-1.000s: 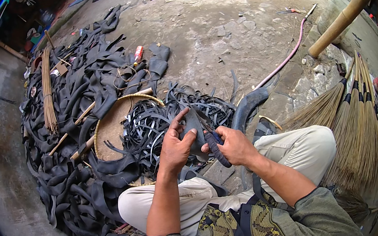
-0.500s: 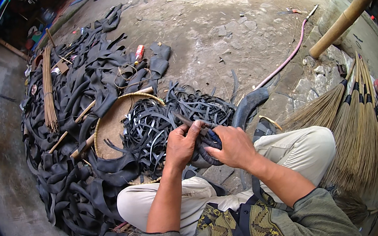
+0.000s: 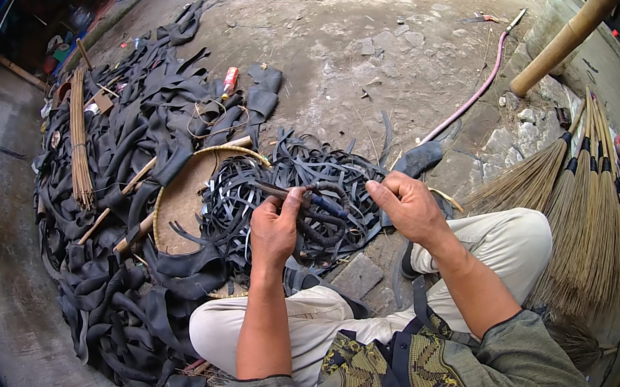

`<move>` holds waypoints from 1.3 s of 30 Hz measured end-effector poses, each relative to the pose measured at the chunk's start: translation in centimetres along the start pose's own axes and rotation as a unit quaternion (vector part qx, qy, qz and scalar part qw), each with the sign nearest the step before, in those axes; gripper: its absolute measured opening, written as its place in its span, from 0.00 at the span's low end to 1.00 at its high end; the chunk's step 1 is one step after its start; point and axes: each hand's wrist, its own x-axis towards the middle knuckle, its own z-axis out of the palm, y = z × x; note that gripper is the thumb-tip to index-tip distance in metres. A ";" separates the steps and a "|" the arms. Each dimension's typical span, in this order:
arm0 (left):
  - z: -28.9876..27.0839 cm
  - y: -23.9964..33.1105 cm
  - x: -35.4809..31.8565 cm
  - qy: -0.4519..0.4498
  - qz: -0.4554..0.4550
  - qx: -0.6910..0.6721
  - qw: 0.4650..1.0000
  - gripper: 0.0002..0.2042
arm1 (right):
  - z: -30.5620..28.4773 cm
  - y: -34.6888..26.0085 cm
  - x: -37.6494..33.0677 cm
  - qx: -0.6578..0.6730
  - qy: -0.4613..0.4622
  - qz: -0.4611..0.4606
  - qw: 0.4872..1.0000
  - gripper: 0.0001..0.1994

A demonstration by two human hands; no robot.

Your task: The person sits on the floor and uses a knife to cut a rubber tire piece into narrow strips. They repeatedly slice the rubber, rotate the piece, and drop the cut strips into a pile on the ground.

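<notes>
The tool in the left hand (image 3: 277, 229) is a pair of dark metal scissors with looped handles wrapped in black cord-like material and a patch of blue binding (image 3: 325, 205). Being metal, they should feel rather heavy and stiff, with little about them that could break; the wrapping looks soft enough to give good friction, while the bare blades are probably smoother and risky to pinch near their edges. The wrapped loops would be the safest place to take hold, the grip around the pivot being a short one that leaves the handles free. The left hand's thumb and fingers are closed on the scissors near the pivot, the blades pointing away to the upper left and the loops hanging toward the right, above a tangled heap of thin, glossy black rubber strips (image 3: 239, 204) that look light, limp and springy. The right hand (image 3: 413, 208) is apart from the scissors, beyond the loops on their right, with the thumb near the curled fingers; whether anything thin is pinched there I cannot tell. Left of the heap shows a round, tan woven tray with a pale yellow rim (image 3: 156, 216).
</notes>
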 end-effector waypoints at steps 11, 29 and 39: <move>-0.5 0.9 -0.3 0.006 0.000 -0.076 0.997 0.16 | -12.2 -4.7 -9.1 0.029 -0.085 0.179 0.980 0.23; 0.1 3.1 -1.7 -0.002 0.026 -0.070 0.997 0.17 | -15.1 0.2 -22.4 -0.131 -0.046 0.377 0.916 0.49; 0.5 2.9 -1.6 -0.012 -0.003 -0.128 0.992 0.16 | -11.9 3.3 -24.3 0.003 0.284 0.311 0.907 0.45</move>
